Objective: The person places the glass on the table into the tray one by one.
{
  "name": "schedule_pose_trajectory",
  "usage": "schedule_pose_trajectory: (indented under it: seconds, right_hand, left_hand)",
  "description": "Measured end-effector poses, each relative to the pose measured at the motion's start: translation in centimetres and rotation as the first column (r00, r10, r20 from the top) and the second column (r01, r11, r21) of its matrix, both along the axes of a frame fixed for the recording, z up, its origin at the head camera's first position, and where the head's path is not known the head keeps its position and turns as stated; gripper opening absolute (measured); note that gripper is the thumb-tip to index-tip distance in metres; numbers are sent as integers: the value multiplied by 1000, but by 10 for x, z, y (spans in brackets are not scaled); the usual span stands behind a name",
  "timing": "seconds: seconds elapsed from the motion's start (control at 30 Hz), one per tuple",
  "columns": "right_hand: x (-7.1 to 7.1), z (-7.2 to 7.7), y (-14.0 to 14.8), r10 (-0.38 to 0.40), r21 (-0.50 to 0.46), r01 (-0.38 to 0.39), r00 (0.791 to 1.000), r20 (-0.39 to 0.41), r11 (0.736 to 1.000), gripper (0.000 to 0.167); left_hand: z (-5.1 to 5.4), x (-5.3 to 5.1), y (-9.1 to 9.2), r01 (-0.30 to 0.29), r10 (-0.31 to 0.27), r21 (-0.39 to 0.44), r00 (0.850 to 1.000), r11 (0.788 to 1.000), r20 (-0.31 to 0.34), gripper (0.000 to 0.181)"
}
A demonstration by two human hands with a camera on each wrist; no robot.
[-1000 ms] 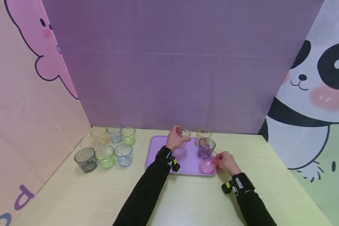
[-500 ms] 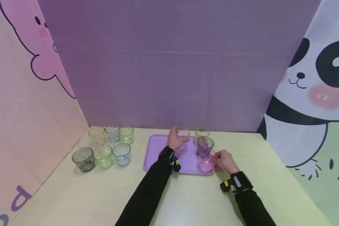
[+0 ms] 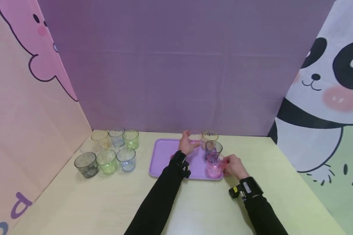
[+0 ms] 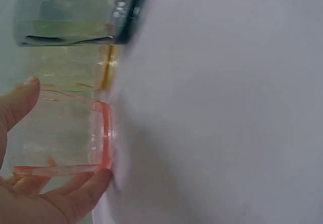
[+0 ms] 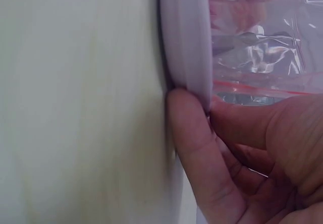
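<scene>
On a lilac tray (image 3: 164,160), my left hand (image 3: 186,143) stands around the rear pink glass (image 4: 65,133). Its fingers are fairly straight against one side of the glass, and the thumb is spread on the other side. A yellow-rimmed glass (image 3: 210,136) stands right beside that glass, with a dark grey glass (image 3: 213,148) in front of it. My right hand (image 3: 234,166) pinches the tray's right rim (image 5: 186,42) between thumb and finger, the finger on the outer side. Close by, inside the tray's front right corner, is another pink glass (image 3: 214,169).
Several glasses stand on the table at the left, among them a dark grey one (image 3: 86,164), a green one (image 3: 107,162) and a blue one (image 3: 126,160). A purple wall (image 3: 176,81) rises behind the table (image 3: 85,209), with printed panels at both sides.
My left hand has loosened from the rear pink glass's rim and spread its thumb. Hand and glass have then shifted right, up to the yellow-rimmed glass. The right hand keeps its place.
</scene>
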State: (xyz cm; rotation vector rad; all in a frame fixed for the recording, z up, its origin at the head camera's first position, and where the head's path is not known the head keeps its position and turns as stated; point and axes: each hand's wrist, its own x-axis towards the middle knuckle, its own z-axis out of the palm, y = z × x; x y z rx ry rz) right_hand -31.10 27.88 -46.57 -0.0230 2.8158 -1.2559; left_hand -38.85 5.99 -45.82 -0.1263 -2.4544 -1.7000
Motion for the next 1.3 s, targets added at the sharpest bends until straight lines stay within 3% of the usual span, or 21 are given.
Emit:
schedule_pose_trajectory:
  seconds: [0.2, 0.37, 0.5, 0.73, 0.9, 1.03, 1.17, 1.3]
  right_hand:
    - [-1, 0, 1, -5, -18, 5, 1000, 14, 1000, 26]
    - [-1, -2, 2, -9, -32, 9, 1000, 8, 999, 17]
    - [1, -4, 2, -8, -44, 9, 1000, 22, 999, 21]
    - [2, -2, 3, -15, -49, 18, 998, 57, 999, 20]
    - [0, 1, 1, -11, -31, 13, 998, 57, 999, 16]
    - [-1, 0, 2, -7, -31, 9, 998, 62, 999, 14]
    - [-1, 0, 3, -4, -39, 7, 998, 69, 999, 18]
    - [0, 1, 3, -13, -33, 15, 997, 76, 999, 21]
  left_hand:
    - [-1, -2, 3, -48, 42, -108, 998, 993, -55, 76]
    - [1, 0, 2, -32, 25, -120, 998, 992, -58, 75]
    - [-2, 2, -1, -13, 0, -146, 996, 989, -86, 74]
    - [-5, 3, -2, -8, -5, -187, 998, 982, -67, 74]
    - [0, 3, -5, 6, -16, -187, 999, 982, -48, 75]
    - [5, 6, -10, -2, 2, -239, 1000, 971, 1, 77]
    - [13, 13, -15, -2, 12, -278, 999, 961, 32, 80]
    - [21, 21, -22, 1, 5, -317, 1000, 948, 18, 81]
